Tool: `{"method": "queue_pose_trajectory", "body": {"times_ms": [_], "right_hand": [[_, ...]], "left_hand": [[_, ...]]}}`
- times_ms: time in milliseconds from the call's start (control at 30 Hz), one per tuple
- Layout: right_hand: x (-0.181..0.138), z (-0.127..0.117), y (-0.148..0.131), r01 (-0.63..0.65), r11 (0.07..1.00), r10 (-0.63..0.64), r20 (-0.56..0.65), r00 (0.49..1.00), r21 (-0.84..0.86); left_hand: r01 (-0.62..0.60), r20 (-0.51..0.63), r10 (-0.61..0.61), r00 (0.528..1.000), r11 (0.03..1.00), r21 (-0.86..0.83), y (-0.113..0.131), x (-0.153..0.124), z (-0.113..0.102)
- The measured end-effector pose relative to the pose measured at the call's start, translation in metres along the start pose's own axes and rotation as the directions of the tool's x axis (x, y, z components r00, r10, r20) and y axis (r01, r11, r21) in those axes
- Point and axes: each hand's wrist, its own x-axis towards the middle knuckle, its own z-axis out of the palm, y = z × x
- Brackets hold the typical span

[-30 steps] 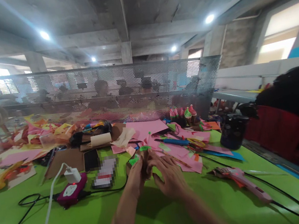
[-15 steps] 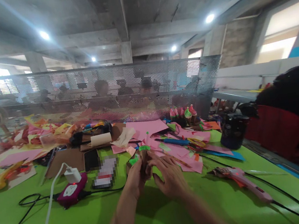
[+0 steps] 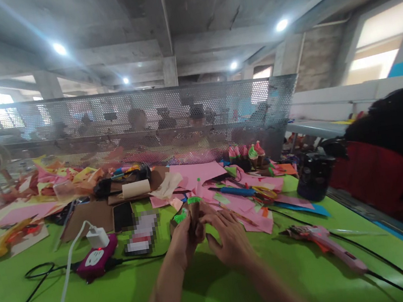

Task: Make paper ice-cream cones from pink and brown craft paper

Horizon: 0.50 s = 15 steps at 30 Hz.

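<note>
Left hand [image 3: 183, 239] pinching brown papery green-rimmed cone [image 3: 195, 212]! Right hand [image 3: 230, 234] half-curled right beside cone, its grip unclear; pink pistol-shaped glue gun [image 3: 325, 243] lying right of cone.

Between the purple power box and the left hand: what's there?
Head view: a black cord runs over the green table from the purple power box toward the left hand; a phone lies just beyond it.

A brown cone [image 3: 195, 213], green-rimmed, is nearly upright, wide end up. It is well back from the counter's [image 3: 216, 294] near edge.
</note>
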Motion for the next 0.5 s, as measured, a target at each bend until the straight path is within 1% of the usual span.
{"method": "queue_pose_trajectory", "body": {"times_ms": [67,200,500], "right_hand": [[0.0001,0.0009,0.0008,-0.003,1.000,0.003,0.001,1.000,-0.004],[0.0001,0.0016,0.0003,0.011,1.000,-0.011,0.039,0.999,-0.016],[-0.0004,0.0020,0.0007,0.005,1.000,-0.005,0.029,1.000,0.005]], "left_hand": [[0.033,0.042,-0.031,0.999,0.999,-0.042,0.0009,0.0003,-0.0016],[0.046,0.088,-0.037,0.995,0.994,-0.100,0.0024,-0.0004,-0.0023],[0.056,0.118,-0.041,0.992,0.990,-0.128,0.0054,-0.0023,0.0019]]}}
